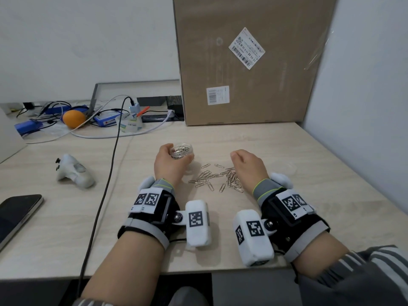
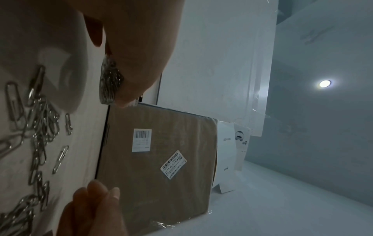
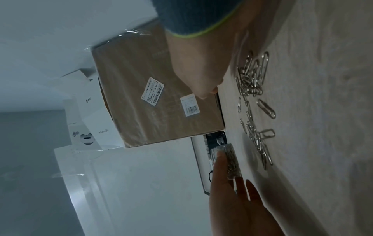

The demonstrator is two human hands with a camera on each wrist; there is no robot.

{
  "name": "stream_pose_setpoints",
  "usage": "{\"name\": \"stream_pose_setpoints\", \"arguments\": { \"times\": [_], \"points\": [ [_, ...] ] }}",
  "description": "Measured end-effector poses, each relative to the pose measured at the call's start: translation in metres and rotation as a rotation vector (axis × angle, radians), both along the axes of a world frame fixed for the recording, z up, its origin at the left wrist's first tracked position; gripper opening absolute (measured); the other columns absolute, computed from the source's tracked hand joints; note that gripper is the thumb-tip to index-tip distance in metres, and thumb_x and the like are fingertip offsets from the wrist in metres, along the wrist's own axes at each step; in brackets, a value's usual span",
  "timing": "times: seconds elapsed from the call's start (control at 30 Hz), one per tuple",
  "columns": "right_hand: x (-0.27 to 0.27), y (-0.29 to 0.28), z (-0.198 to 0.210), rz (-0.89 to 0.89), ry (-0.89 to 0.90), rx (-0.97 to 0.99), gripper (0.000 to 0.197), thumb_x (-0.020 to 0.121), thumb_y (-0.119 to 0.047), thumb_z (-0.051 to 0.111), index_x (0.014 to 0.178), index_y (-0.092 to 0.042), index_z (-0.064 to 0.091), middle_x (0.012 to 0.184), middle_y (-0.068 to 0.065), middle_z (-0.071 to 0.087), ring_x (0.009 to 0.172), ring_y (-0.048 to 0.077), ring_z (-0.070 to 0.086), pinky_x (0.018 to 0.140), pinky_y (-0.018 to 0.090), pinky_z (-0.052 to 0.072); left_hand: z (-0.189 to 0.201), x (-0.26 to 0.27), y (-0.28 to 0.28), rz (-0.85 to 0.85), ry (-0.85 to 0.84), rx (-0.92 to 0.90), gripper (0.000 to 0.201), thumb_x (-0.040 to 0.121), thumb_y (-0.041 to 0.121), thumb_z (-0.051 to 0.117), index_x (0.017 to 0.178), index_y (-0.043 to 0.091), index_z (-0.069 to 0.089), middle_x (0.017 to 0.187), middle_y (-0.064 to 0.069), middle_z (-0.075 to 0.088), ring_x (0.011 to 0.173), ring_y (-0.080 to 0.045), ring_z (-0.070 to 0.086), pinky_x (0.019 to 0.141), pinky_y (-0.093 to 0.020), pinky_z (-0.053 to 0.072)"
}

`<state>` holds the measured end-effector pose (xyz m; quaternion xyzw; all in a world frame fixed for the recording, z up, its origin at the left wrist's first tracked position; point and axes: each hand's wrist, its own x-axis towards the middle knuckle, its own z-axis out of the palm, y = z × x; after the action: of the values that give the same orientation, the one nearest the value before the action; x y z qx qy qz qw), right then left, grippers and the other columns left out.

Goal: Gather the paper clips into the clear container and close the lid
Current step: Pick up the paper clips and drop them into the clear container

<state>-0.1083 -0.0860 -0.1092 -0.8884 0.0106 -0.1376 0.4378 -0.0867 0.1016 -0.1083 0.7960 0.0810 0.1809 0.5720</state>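
Observation:
My left hand [image 1: 176, 156] grips a small clear round container [image 1: 183, 149], lidless and partly filled with silver paper clips; the left wrist view shows the container [image 2: 111, 83] held between thumb and fingers. Several loose paper clips [image 1: 217, 178] lie scattered on the wooden table [image 1: 309, 206] between both hands. My right hand [image 1: 240, 160] hovers over the right part of the pile with loosely bent fingers, and I see nothing in them. A faint clear round shape, perhaps the lid [image 1: 289, 168], lies right of that hand. The right wrist view shows clips [image 3: 252, 83] and container [image 3: 232, 159].
A tall cardboard box [image 1: 249, 62] stands behind the clips, and a white wall [image 1: 364, 107] closes the right side. A black cable [image 1: 108, 173] runs down the table on the left. Further left lie a white controller [image 1: 74, 171], a phone [image 1: 17, 215] and an orange [image 1: 74, 119].

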Motion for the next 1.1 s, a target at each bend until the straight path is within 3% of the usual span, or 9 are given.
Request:
{"name": "stream_pose_setpoints", "arguments": {
  "times": [0.07,0.2,0.3,0.4,0.47,0.57,0.77,0.97,1.1],
  "points": [
    [-0.002,0.004,0.000,0.072,0.048,0.042,0.032,0.098,-0.032,0.038,0.106,-0.011,0.062,0.094,0.002,0.060,0.090,0.021,0.051,0.073,0.026,0.033,-0.001,0.000,-0.001,-0.010,0.004,-0.003,0.067,0.076,0.024,0.077,0.134,0.013,0.046,0.125,-0.005,0.055,0.105,-0.019,0.055,0.097,-0.032,0.044],
    [-0.006,0.016,-0.003,0.277,0.099,0.161,0.038,0.098,-0.038,0.036,0.118,-0.015,0.060,0.122,0.001,0.061,0.114,0.016,0.053,0.099,0.031,0.038,-0.001,0.001,-0.003,-0.022,0.016,-0.026,0.068,0.074,0.024,0.079,0.133,0.013,0.046,0.126,-0.006,0.055,0.110,-0.022,0.056,0.101,-0.037,0.044],
    [-0.005,0.017,-0.003,0.307,0.057,0.277,0.037,0.099,-0.037,0.035,0.116,-0.017,0.062,0.124,-0.002,0.061,0.116,0.011,0.053,0.101,0.028,0.038,-0.002,0.002,-0.003,-0.029,0.022,-0.031,0.068,0.074,0.024,0.079,0.133,0.013,0.047,0.125,-0.005,0.055,0.110,-0.022,0.057,0.101,-0.037,0.044],
    [-0.001,0.013,-0.003,0.183,-0.026,0.375,0.036,0.099,-0.036,0.036,0.097,-0.019,0.068,0.108,0.000,0.069,0.103,0.014,0.062,0.092,0.031,0.045,-0.003,0.002,-0.003,-0.026,0.029,-0.033,0.068,0.073,0.024,0.080,0.132,0.014,0.048,0.125,-0.006,0.056,0.110,-0.022,0.057,0.101,-0.037,0.045],
    [0.000,0.009,-0.002,0.050,-0.058,0.363,0.041,0.098,-0.037,0.037,0.073,-0.020,0.065,0.086,0.003,0.071,0.079,0.019,0.065,0.075,0.033,0.049,-0.002,0.002,-0.003,-0.030,0.032,-0.026,0.068,0.073,0.024,0.079,0.132,0.013,0.047,0.125,-0.005,0.056,0.109,-0.022,0.057,0.100,-0.036,0.045],
    [-0.004,0.003,0.005,-0.060,-0.049,0.323,0.056,0.096,-0.041,0.037,0.051,-0.014,0.054,0.053,0.005,0.059,0.046,0.021,0.053,0.057,0.028,0.045,-0.002,0.002,-0.002,-0.039,0.036,-0.030,0.068,0.074,0.023,0.080,0.133,0.013,0.047,0.125,-0.005,0.055,0.108,-0.020,0.056,0.101,-0.035,0.044],
    [-0.012,0.008,0.005,0.151,0.162,0.192,0.067,0.095,-0.050,0.034,0.046,-0.008,0.052,0.040,0.009,0.053,0.030,0.020,0.046,0.035,0.017,0.035,-0.002,0.003,-0.003,-0.048,0.046,-0.032,0.068,0.074,0.022,0.079,0.133,0.013,0.047,0.122,-0.004,0.056,0.104,-0.018,0.055,0.100,-0.035,0.045],
    [-0.011,0.013,0.004,0.227,0.058,0.348,0.054,0.097,-0.041,0.038,0.058,-0.011,0.060,0.060,0.009,0.066,0.052,0.022,0.062,0.043,0.020,0.040,-0.002,0.003,-0.004,-0.044,0.045,-0.013,0.067,0.074,0.021,0.079,0.133,0.012,0.048,0.114,-0.001,0.054,0.109,-0.022,0.057,0.101,-0.037,0.044],
    [-0.006,0.005,0.004,0.040,-0.158,0.220,0.040,0.097,-0.032,0.040,0.076,-0.011,0.066,0.079,0.001,0.068,0.081,0.019,0.062,0.075,0.030,0.047,-0.002,0.003,-0.003,-0.051,0.045,-0.024,0.067,0.075,0.019,0.079,0.133,0.011,0.047,0.116,-0.002,0.054,0.108,-0.021,0.057,0.101,-0.035,0.044]
  ]
}}
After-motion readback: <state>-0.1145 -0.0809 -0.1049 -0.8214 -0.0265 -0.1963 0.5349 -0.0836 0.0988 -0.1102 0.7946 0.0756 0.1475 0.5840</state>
